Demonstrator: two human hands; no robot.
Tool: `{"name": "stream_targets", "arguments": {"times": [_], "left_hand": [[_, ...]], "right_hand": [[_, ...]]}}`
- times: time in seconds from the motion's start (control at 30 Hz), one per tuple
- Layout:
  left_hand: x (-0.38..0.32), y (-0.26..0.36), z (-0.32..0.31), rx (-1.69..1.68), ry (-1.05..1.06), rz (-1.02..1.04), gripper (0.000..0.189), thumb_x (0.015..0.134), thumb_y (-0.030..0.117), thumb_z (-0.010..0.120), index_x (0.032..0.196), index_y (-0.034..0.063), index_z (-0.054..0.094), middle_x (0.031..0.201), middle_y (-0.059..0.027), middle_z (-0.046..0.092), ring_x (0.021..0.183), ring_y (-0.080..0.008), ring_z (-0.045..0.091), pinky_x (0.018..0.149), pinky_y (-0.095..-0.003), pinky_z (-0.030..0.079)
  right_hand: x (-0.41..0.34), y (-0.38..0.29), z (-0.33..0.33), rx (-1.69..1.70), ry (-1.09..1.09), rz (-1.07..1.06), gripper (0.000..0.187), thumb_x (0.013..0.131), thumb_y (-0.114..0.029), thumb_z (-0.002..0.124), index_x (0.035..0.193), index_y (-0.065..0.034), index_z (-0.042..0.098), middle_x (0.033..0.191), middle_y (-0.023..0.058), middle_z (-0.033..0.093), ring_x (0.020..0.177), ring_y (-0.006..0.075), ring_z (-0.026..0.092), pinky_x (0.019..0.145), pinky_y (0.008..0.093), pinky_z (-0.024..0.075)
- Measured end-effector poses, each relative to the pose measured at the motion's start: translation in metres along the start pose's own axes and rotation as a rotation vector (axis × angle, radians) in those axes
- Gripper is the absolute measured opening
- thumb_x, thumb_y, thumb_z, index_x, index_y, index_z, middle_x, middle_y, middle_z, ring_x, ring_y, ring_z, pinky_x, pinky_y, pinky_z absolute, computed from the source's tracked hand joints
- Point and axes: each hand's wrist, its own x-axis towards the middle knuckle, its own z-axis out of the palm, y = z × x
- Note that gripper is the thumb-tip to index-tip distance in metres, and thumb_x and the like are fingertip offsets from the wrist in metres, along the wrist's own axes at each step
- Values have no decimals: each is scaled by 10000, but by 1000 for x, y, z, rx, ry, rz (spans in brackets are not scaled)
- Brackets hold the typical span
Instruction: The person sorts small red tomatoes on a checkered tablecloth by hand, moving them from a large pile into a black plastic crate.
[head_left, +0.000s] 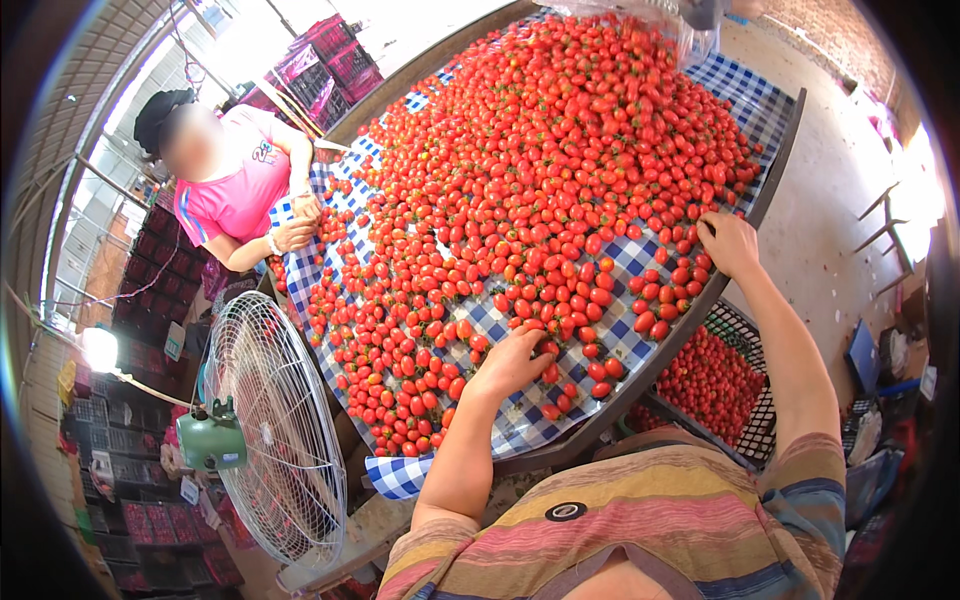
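A large heap of small oval red tomatoes (555, 142) covers a table spread with a blue-and-white checked cloth (517, 420). My left hand (511, 363) rests low over the near part of the cloth, its fingers curled at several tomatoes; whether it grips one is hidden. At the right edge of the heap my right hand (729, 241) is bent down against the tomatoes near the table's rim (780, 165), its fingertips partly hidden. At the heap's far end, a clear plastic bag or sheet (694, 37) lies against blurred tomatoes.
A black plastic crate (759, 420) of tomatoes stands below the table's near right edge. A large fan (274, 431) is close on the left. Beyond it a person in pink (232, 169) stands at the table. Stacked crates (322, 75) rise behind.
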Motion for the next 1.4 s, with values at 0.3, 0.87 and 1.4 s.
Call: {"name": "stream_targets", "arguments": {"times": [0.3,0.87,1.4], "left_hand": [[-1,-2,0,-80,33,0,435,909,272,685,1238,-4,612,1184,-191,629,1099,-341,617,940,-401,498],[3,7,-7,-53,25,-33,416,897,257,694,1214,1,609,1191,-183,609,1074,-384,622,893,-448,523],[11,0,5,-118,8,-149,353,901,306,680,1071,18,566,1021,-202,608,925,-398,648,759,-487,529]], "right_hand": [[9,12,3,141,77,-112,383,950,-356,603,1209,-76,642,1223,109,653,1121,324,628,932,418,507],[114,9,8,53,170,-403,506,941,-334,628,1345,-38,554,1421,207,490,1344,363,446,1137,442,361],[326,-118,137,898,-302,26,855,910,-601,594,1481,15,435,1488,132,499,1369,242,458,1147,341,332]]}}
